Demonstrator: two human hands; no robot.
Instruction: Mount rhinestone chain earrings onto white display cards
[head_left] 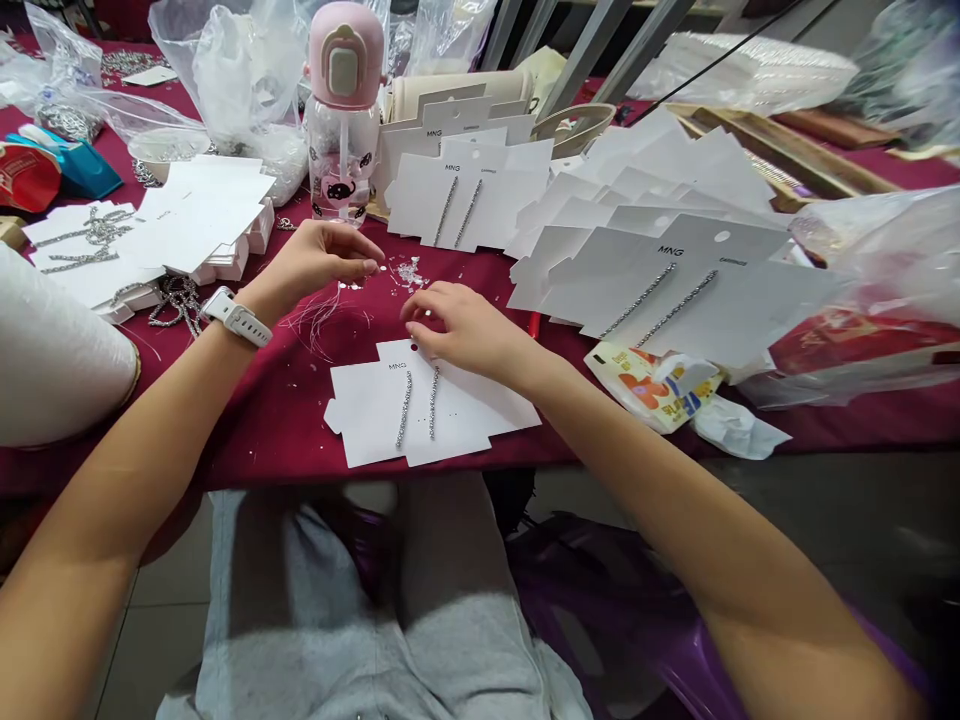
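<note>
Nearest me, just past the knees of my grey sweatpants (315, 620), a white MNG card (431, 405) lies flat on the maroon tablecloth (285, 420), with two rhinestone strands (403, 410) side by side on it. My right hand (465, 335) is relaxed, fingers lightly curled, and grips nothing I can see; its fingertips (420, 335) sit right at the card's upper edge. My left hand (315, 265) is farther out, up and to the left of the card, and its fingers curve toward the thumb. If there's something pinched there, it's too fine to tell (the angle doesn't help). A white watch (236, 317) circles that wrist, with fine pale threads (322, 320) lying on the cloth just beyond it, and small white specks (409, 272) are scattered ahead of my fingers.

Farther off on the right, more strand-bearing cards (675, 270) overlap in a fan, I'd guess to keep them within easy reach. On the left are a pile of white cards (195, 220) and tangled chain (176, 305). Beyond them stand a pink water bottle (345, 110) and plastic bags (240, 70).
</note>
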